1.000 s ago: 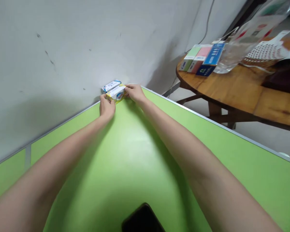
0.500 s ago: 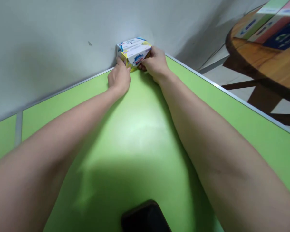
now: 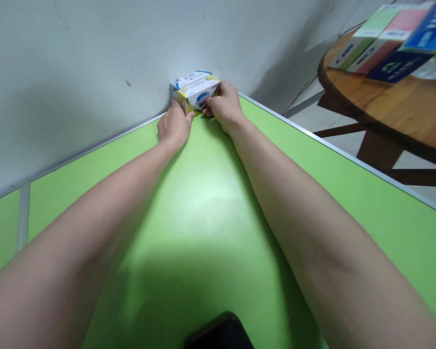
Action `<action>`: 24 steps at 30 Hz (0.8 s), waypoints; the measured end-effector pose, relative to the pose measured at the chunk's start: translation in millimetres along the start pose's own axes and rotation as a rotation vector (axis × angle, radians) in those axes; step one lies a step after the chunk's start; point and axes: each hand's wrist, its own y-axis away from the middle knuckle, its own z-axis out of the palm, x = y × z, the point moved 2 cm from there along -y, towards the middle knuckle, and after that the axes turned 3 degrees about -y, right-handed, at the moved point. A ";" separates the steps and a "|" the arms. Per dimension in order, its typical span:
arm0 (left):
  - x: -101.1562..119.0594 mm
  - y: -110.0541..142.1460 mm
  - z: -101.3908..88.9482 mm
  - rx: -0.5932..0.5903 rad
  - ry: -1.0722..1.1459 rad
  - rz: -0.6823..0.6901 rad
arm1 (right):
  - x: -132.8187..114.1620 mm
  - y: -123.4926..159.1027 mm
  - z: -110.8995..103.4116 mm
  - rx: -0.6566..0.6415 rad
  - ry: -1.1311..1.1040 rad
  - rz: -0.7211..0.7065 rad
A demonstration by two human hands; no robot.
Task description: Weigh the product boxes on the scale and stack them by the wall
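Yellow-and-white box (image 3: 199,93), held between the left hand (image 3: 174,125) and right hand (image 3: 225,106), partly hides the blue-and-white box (image 3: 192,77) behind; contents hidden

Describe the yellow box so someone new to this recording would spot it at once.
Follow the green tabletop to its far end, by the wall. The yellow box is there, between the left hand and the right hand. Yellow trim on white, and a place nearer the camera, set it apart from the blue-trimmed box behind it.
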 end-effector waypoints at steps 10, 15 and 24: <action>3.4 -0.1 -1.8 -0.059 -0.067 -0.023 | -4.2 0.9 1.6 0.024 -0.012 0.072; 3.1 1.4 -4.4 -0.017 -0.012 0.015 | -0.7 -0.8 -0.3 0.065 0.006 0.050; -3.0 -5.3 3.1 -0.034 0.173 0.071 | 6.8 -7.3 -1.5 0.055 0.006 -0.022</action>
